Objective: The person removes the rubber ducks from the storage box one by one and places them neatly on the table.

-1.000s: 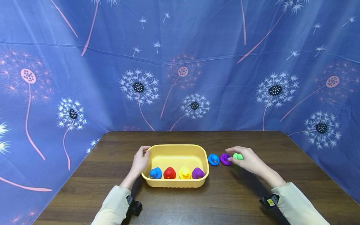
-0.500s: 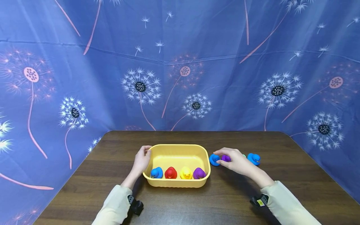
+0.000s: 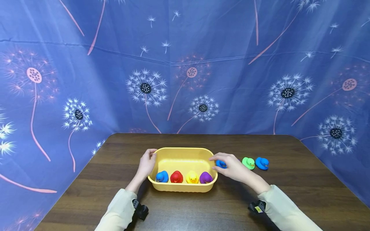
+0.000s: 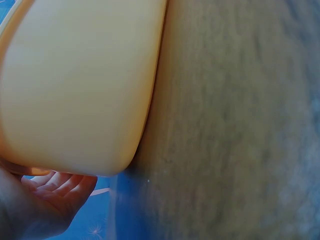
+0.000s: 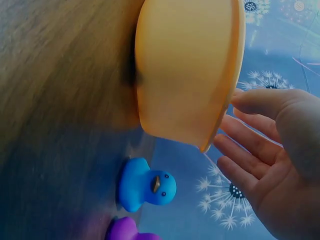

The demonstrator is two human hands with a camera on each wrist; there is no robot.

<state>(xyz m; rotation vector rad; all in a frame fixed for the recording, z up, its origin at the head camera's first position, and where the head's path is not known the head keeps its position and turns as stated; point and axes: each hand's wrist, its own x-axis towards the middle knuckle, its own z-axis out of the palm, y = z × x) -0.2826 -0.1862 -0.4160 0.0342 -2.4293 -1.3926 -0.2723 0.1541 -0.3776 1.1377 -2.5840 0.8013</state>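
Observation:
A yellow plastic basin (image 3: 185,187) stands on the table, holding a blue duck (image 3: 162,176), a red duck (image 3: 176,176), a yellow duck (image 3: 192,177) and a purple duck (image 3: 206,177) along its near side. My left hand (image 3: 146,164) grips the basin's left end at the rim. At the right end my right hand (image 3: 233,167) reaches the rim with thumb and fingers spread and only loosely bent; the thumb tip meets the rim in the right wrist view. Beneath that hand sits another blue duck (image 5: 145,185). Beside it is a second purple duck (image 5: 127,230), almost wholly hidden in the head view.
Farther right on the wooden table (image 3: 185,211) are a green duck (image 3: 248,163) and one more blue duck (image 3: 262,163). A blue dandelion-print cloth (image 3: 179,96) hangs behind the table and at both sides.
My right hand has moved left, from over the green and purple ducks to the basin's right rim, uncovering the green duck and the far right blue duck. My left hand stays on the basin.

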